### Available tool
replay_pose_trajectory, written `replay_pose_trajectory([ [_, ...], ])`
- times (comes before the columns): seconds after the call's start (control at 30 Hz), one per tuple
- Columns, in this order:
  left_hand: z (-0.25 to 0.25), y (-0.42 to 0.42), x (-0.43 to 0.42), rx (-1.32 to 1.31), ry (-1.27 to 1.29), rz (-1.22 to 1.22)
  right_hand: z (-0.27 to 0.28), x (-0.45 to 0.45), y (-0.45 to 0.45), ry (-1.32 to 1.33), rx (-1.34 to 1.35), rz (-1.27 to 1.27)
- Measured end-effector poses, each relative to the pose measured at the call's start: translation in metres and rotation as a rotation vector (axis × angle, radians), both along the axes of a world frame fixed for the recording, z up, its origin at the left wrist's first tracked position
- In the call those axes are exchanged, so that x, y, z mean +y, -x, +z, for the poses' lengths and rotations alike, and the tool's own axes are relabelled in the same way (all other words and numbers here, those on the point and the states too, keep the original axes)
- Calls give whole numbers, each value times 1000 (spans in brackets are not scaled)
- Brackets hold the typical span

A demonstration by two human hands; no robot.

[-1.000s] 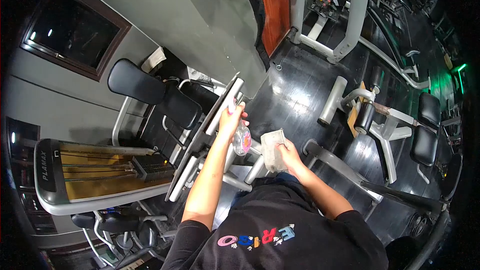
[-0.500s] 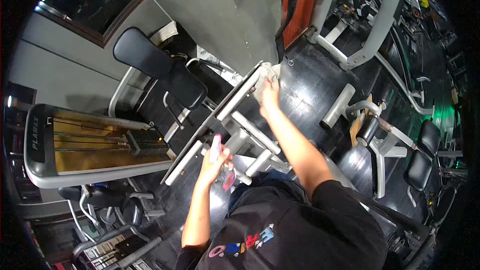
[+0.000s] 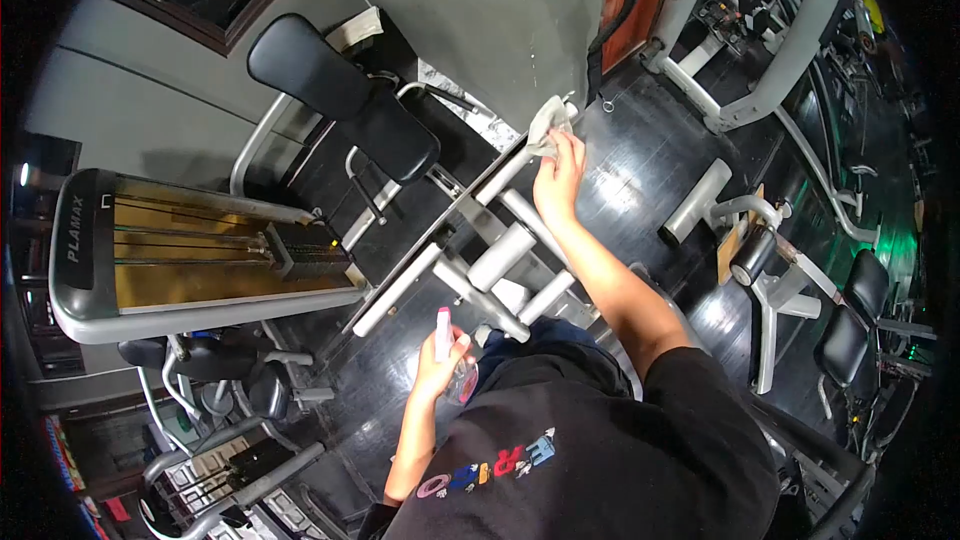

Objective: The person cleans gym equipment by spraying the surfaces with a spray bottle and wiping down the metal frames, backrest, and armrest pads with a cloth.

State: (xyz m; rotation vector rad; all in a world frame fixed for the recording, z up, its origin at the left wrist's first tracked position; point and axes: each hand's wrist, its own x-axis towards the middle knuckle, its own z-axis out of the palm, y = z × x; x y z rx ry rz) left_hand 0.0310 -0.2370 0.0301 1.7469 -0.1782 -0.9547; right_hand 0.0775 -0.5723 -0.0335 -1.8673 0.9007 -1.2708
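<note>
My right hand (image 3: 560,178) is closed on a pale cloth (image 3: 547,122), which it presses against the far end of a light grey metal bar (image 3: 505,178) on a gym machine. Nearer my body, my left hand (image 3: 437,372) grips a clear spray bottle (image 3: 465,383) with a white and pink spray head. The bottle is held apart from the machine, and part of it is hidden by my fingers. Between my two hands, the machine's thick grey tubes (image 3: 502,258) stick out toward me.
A black padded seat (image 3: 393,135) with a backrest stands beyond the bar. To the left is a weight stack housing (image 3: 85,255) marked PLAMAX. A grey machine with a black roller (image 3: 752,258) stands on the dark floor to the right. A grey wall (image 3: 470,10) rises ahead.
My right hand has slid the cloth outward to the bar's far end. My left hand, with the spray bottle, has drawn back from the machine toward my body. The view has shifted slightly.
</note>
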Motion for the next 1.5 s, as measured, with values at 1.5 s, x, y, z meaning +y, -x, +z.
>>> replay_pose_trajectory([
  [1.5, 11, -94, 63, -249, 195, -620, 15, 110, -19, -872, -287, -16],
])
